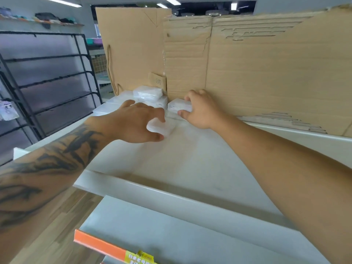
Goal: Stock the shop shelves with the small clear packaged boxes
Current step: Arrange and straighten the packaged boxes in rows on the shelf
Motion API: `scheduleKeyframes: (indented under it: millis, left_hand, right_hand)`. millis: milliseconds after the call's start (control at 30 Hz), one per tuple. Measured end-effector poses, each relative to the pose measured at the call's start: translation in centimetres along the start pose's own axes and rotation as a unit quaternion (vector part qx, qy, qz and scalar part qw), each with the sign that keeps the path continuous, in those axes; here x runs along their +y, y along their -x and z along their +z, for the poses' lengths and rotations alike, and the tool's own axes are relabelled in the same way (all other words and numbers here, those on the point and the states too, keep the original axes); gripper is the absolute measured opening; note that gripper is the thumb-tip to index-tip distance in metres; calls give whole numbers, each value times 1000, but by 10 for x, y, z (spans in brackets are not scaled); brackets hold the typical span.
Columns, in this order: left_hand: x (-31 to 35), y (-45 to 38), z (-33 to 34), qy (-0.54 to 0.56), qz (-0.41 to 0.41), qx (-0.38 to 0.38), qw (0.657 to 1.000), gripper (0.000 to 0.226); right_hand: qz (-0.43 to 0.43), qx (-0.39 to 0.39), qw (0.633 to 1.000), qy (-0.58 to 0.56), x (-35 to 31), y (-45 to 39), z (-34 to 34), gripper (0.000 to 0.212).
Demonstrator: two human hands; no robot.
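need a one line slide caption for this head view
Both hands set small clear boxes on the white top shelf before cardboard.

There are 2 hands, a left hand (pixel 140 121) and a right hand (pixel 201 111), each with 1 clear box: 1 (pixel 162 127) and 1 (pixel 179 106). A further stack of clear boxes (pixel 147 94) is too blurred to count. 2 cardboard sheets (pixel 266 69) stand behind. 2 white shelves (pixel 171 162) show.
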State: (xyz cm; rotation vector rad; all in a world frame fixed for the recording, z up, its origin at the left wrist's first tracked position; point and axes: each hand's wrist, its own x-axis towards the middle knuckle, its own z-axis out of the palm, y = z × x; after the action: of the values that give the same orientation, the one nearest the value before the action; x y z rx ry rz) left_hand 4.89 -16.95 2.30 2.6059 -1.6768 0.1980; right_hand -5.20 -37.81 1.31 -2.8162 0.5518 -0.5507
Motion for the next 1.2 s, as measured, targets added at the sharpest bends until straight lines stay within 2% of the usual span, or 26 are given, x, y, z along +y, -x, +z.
scheduleKeyframes:
  millis: [100, 233, 467, 600, 833, 967, 1067, 1200]
  left_hand:
    - [-4, 1, 3, 41, 14, 21, 999, 41]
    - [-6, -2, 12, 156, 34, 38, 986, 40]
    - [16, 6, 18, 207, -25, 55, 976, 50]
    - [51, 23, 11, 244, -7, 76, 967, 48]
    - [159, 74, -16, 313, 58, 159, 934, 39]
    - [239, 117, -19, 340, 106, 181, 917, 40]
    - [301, 150, -12, 309, 142, 195, 920, 43]
    - [382, 191, 6, 322, 169, 184, 913, 47]
  right_hand:
    - [5, 0, 1000, 5, 3, 11, -3, 58]
    - [22, 2, 1000, -2, 9, 27, -13, 60]
    - [47, 32, 998, -10, 31, 76, -38, 57]
    - [57, 48, 997, -9, 47, 124, -65, 55]
    - [52, 110, 992, -43, 64, 254, -124, 51]
    - [58, 157, 983, -76, 76, 355, -154, 48]
    - [74, 206, 970, -108, 88, 437, -166, 46]
    - [92, 238, 960, -115, 105, 542, -175, 48]
